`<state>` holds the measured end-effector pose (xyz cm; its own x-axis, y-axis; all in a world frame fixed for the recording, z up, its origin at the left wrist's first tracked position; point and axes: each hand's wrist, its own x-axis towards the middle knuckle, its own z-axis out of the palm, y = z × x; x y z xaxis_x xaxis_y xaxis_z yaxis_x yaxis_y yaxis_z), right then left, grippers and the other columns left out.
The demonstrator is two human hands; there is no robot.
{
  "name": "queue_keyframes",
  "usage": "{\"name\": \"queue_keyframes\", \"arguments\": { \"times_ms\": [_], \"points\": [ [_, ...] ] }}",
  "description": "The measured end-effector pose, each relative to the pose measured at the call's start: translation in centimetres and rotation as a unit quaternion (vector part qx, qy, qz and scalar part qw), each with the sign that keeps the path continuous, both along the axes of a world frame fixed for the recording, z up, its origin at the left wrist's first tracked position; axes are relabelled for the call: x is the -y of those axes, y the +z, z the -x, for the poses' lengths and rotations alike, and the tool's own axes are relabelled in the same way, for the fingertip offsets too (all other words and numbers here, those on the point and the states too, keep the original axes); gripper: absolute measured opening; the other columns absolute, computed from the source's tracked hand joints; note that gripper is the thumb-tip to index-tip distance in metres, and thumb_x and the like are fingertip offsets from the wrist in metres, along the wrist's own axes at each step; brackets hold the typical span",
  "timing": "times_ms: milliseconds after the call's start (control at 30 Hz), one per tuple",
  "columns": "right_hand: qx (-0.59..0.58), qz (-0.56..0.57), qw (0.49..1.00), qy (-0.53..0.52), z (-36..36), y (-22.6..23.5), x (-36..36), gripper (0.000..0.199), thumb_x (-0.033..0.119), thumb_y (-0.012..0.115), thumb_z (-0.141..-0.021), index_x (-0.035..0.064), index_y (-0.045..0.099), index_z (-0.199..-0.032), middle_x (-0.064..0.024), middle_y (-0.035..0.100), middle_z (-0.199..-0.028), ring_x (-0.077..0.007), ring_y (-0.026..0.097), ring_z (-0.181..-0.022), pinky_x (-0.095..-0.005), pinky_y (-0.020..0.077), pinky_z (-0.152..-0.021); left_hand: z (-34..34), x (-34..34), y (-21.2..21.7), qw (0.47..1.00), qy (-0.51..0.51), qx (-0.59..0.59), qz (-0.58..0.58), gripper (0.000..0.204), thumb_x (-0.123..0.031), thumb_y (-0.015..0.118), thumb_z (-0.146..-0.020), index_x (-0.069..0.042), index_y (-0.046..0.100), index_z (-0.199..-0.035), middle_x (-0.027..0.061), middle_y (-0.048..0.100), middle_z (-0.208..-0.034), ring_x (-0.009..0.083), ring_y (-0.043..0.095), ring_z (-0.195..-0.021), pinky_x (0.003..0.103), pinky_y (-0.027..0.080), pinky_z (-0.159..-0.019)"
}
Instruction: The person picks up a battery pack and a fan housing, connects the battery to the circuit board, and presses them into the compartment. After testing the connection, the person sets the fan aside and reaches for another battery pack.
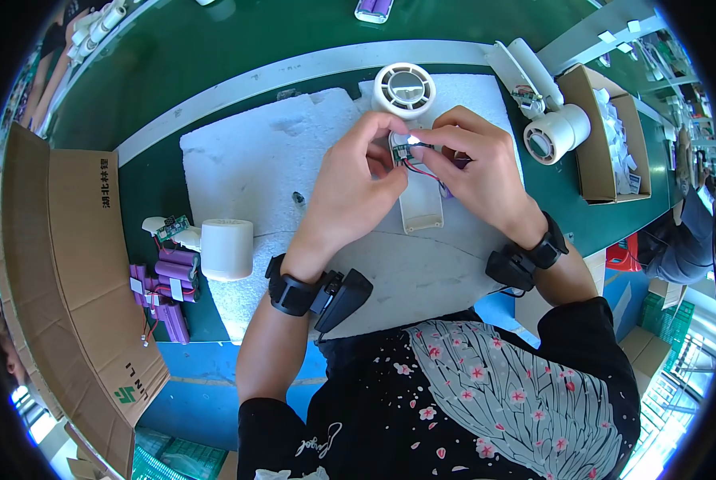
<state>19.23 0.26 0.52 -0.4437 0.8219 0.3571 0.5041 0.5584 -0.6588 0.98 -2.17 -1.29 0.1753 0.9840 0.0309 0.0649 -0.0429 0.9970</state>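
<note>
My left hand [354, 180] is closed around the upper end of a white plastic handle housing [422, 214]. Its fingertips steady a small green circuit board [403, 152] there, beside a bright spot of light. From the other side, my right hand [476, 164] pinches a thin black wire [427, 146] close to the board. Red and black wires [419, 170] run from the board toward my right palm, where a bit of purple partly shows. Just beyond my fingers stands a round white head with a vented ring [405, 90].
White foam sheets [270, 132] cover the green bench. To the left are a white cylinder [227, 250], purple battery packs [174, 280], another circuit board [173, 228] and a tall cardboard box [86, 240]. To the right are a white assembled unit [556, 134] and a carton of small parts [610, 144].
</note>
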Motion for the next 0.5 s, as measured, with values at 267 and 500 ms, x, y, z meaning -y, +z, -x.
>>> {"name": "queue_keyframes", "arguments": {
  "times_ms": [267, 500],
  "points": [
    [0.0, 0.086, 0.996, -0.025, -0.2, 0.5, 0.0, 0.018, 0.004, 0.073, -0.078, 0.0003, 0.065, -0.094, -0.0064, 0.061, -0.084, -0.0109, 0.058, -0.061, -0.0236, 0.0481, -0.056, 0.5, 0.1, 0.8, 0.994, -0.012, -0.089, -0.056, 0.024, -0.001, 0.062, -0.086, -0.005, 0.067, -0.109, 0.012, 0.068, -0.091, 0.0194, 0.066, -0.075, 0.029, 0.051, -0.07],
    [0.052, 0.12, 0.99, 0.043, -1.4, 1.7, -0.3, 0.022, 0.003, 0.07, -0.081, 0.0012, 0.06, -0.1, -0.008, 0.061, -0.09, -0.0136, 0.06, -0.07, -0.0255, 0.0494, -0.062, 0.8, -0.5, 1.0, 0.992, -0.057, -0.094, -0.059, 0.024, -0.002, 0.059, -0.089, -0.008, 0.07, -0.11, 0.0079, 0.066, -0.094, 0.0135, 0.058, -0.076, 0.026, 0.047, -0.068]
  ]
}}
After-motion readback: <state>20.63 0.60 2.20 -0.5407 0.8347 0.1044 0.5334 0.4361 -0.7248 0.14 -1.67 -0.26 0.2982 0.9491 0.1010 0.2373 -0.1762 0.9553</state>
